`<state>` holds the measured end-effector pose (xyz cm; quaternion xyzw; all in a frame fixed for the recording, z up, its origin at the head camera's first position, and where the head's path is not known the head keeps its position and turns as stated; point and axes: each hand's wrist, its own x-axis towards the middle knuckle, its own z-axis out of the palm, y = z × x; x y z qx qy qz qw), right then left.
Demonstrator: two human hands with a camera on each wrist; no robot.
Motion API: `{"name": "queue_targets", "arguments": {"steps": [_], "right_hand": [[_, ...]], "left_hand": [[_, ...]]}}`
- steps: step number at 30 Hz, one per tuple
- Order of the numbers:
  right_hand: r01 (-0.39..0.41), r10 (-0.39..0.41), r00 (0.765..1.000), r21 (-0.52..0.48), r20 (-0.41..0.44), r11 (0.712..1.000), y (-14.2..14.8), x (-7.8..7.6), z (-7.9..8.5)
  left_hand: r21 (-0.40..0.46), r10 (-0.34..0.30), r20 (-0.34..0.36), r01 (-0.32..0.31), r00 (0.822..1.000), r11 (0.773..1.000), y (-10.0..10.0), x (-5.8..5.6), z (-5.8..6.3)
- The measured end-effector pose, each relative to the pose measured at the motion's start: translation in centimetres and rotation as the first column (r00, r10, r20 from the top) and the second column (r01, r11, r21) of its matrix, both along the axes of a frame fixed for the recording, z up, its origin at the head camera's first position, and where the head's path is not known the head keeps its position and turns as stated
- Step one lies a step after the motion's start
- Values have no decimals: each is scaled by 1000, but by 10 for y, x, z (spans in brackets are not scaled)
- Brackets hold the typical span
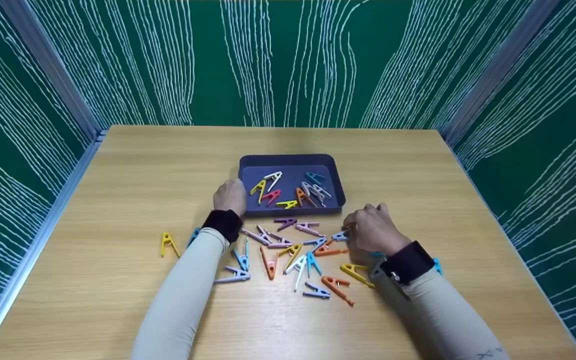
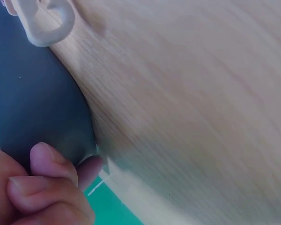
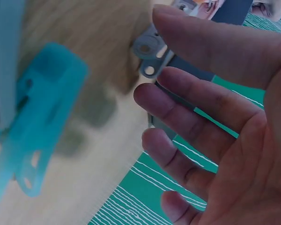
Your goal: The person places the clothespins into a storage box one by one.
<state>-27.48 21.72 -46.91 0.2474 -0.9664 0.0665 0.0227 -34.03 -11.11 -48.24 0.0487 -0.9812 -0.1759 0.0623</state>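
Note:
A shallow dark tray [image 1: 293,172] holds several plastic clothespins, among them a red clothespin [image 1: 271,196] and a teal clothespin [image 1: 314,177]. At its near left corner my left hand [image 1: 230,196] grips the tray wall, with thumb and curled fingers against it in the left wrist view. My right hand [image 1: 375,230] reaches over the pile just right of the tray's near side. Its fingers are loosely bent, thumb and index apart, beside a light blue-grey clothespin [image 3: 149,47]. A turquoise clothespin [image 3: 51,93] lies below the palm side in the right wrist view.
Many more clothespins lie scattered on the wooden table [image 1: 133,180] before the tray, including an orange clothespin [image 1: 269,265] and a white clothespin [image 1: 296,267]. A yellow clothespin [image 1: 167,242] lies apart, left of my left forearm. Green panels [image 1: 288,65] enclose the table's back and sides.

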Motion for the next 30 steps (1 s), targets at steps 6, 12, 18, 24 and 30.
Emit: {"name": "queue_targets", "arguments": {"steps": [6,12,18,24,30], "right_hand": [[6,-6,1000,2,-1,1000,0,-1,-4],[22,-22,1000,8,-7,1000,1,-1,-6],[40,-40,999,7,-11,999,1,0,-7],[59,-59,998,9,-13,998,0,0,-6],[37,-39,997,-28,-65,999,2,1,-4]], "left_hand": [[-5,-2,5,2,1000,1000,0,-1,-1],[16,5,8,-5,1000,1000,-1,-3,-3],[16,1,-9,-1,1000,1000,-1,-4,-4],[17,-14,-16,14,1000,1000,-1,-2,-3],[-5,-29,-7,29,1000,1000,-1,1,0]]}}
